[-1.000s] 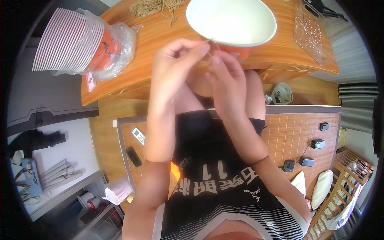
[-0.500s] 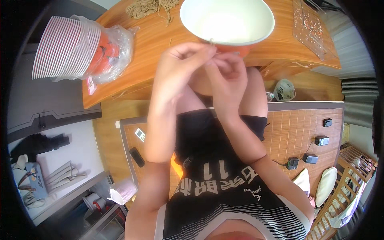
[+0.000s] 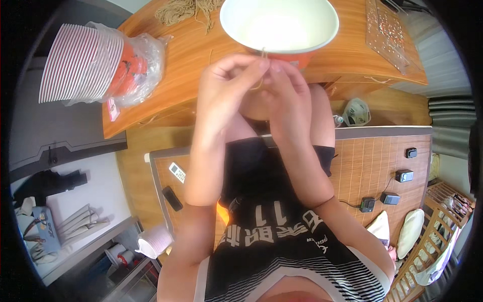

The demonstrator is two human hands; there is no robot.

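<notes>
Hands meet just below the bowl rim: left hand [image 3: 226, 83] and right hand [image 3: 287, 93] both pinch a thin tan string [image 3: 259, 80] between fingertips. White paper bowl [image 3: 279, 25] stands beyond on the wooden table [image 3: 191, 55]; stacked bowls [image 3: 83, 63] lie far left.

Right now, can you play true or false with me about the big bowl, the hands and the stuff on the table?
1. The big white bowl has nothing in it. True.
2. Both hands, left hand and right hand, pinch a thin strand together. True.
3. The stack of bowls sits to the person's right. False: it lies to the left, in a plastic bag.
4. The wooden table is blue. False: it is orange-brown wood.
5. A pile of strands lies on the table. True.
</notes>
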